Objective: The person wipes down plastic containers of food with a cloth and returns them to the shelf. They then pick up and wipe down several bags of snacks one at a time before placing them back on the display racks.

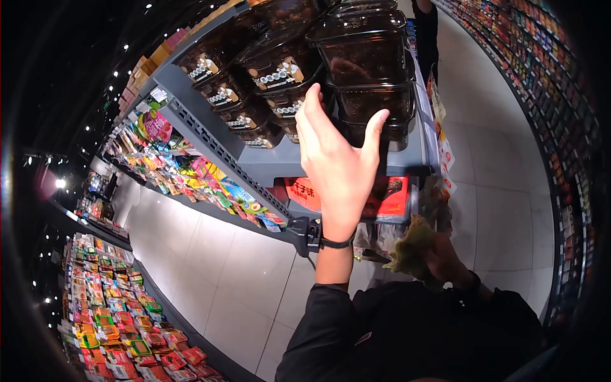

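Note:
My left hand (337, 162) is raised to a stack of dark clear-lidded plastic food boxes (366, 60) on a grey shelf (267, 162). Its fingers and thumb are set around the lowest box of the stack (401, 130), with the back of the hand facing me. A black band sits on that wrist. My right hand (445, 258) is lower and to the right, near my chest, closed on a crumpled yellow-green cloth (410, 245). More boxes with white labels (270, 70) are stacked to the left on the same shelf.
Red packages (388, 197) sit under the shelf. Colourful snack packs fill a long shelf (191, 172) and another at the lower left (108, 312). A white tiled aisle (503, 191) runs past a stocked wall shelf (560, 114). A person in black (426, 32) stands beyond.

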Tool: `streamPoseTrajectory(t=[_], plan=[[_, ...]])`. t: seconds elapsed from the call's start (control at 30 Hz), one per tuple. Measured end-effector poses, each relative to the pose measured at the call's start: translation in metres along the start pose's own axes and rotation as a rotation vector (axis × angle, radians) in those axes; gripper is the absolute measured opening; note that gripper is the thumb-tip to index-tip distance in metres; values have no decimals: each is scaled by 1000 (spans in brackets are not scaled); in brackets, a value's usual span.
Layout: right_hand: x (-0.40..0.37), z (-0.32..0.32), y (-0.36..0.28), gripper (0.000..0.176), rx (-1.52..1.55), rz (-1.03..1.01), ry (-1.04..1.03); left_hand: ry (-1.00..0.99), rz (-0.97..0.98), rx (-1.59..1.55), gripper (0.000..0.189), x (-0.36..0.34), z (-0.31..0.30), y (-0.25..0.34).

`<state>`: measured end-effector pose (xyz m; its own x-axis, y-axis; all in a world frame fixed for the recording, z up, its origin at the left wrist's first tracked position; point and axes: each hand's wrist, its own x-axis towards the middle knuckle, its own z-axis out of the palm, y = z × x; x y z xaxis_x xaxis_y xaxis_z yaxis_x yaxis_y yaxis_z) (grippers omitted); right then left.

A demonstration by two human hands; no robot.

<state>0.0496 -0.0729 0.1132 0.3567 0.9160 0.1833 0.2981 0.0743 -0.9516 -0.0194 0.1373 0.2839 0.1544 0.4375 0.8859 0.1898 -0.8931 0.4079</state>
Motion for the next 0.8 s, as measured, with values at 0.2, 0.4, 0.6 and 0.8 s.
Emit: streamPoseTrajectory(t=[0.2, 0.4, 0.6, 0.8], plan=[[-12, -11, -14, 24, -57, 57, 26, -36, -17, 44, 67, -1, 5, -2], [-22, -19, -12, 25, -63, 56, 53, 255, 33, 151, 36, 77, -24, -6], [-36, -32, 6, 23, -63, 87, 26, -228, 25, 519, 83, 223, -1, -30], [-40, -35, -3, 23, 28, 150, 30, -797, -194, 565, 81, 268, 51, -60]])
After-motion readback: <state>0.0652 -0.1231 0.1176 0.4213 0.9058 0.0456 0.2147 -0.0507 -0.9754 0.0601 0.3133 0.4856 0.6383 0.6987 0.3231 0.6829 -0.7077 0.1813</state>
